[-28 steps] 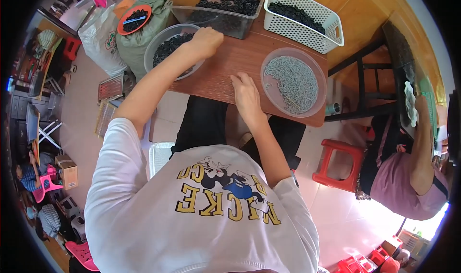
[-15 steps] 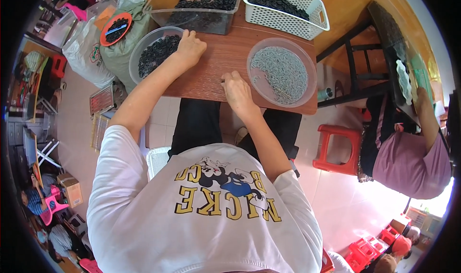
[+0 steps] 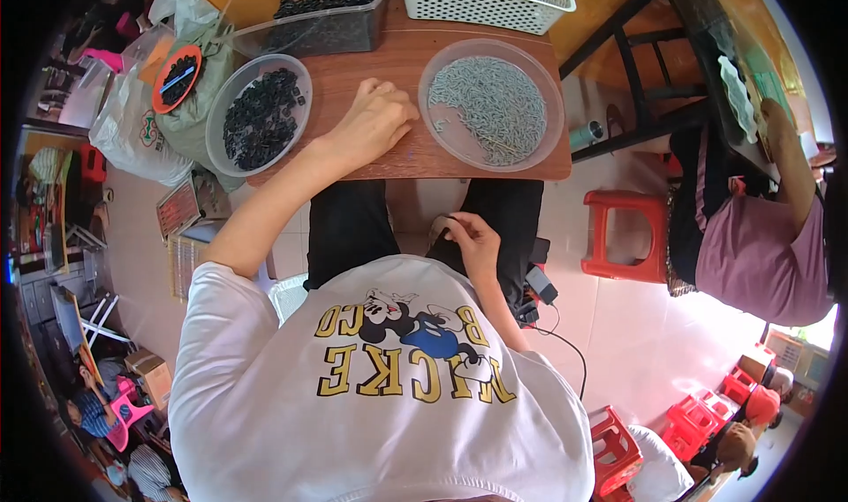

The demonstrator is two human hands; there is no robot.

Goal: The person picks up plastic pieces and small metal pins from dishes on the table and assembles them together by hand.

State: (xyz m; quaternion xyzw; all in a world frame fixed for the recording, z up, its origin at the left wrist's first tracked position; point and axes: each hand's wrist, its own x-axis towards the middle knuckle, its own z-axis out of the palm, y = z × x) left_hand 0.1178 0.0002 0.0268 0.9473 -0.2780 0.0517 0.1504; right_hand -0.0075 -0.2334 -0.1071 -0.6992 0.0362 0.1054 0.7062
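My left hand is over the wooden table, beside the clear round tub of small grey screws. Its fingers are curled together and hide whatever they may hold. Below the table's front edge, over my lap, my right hand is closed in a pinch. A dark spot shows at its fingertips, too small to name. To the left stands another clear round tub, holding small black plastic parts.
At the back are a clear box of black parts and a white perforated basket. An orange plate rests on sacks at left. A red stool and a co-worker in a purple shirt are at right.
My left hand has left the tub of black parts and moved right toward the screws. My right hand has dropped from the table's front edge to above my lap. The view has shifted slightly.
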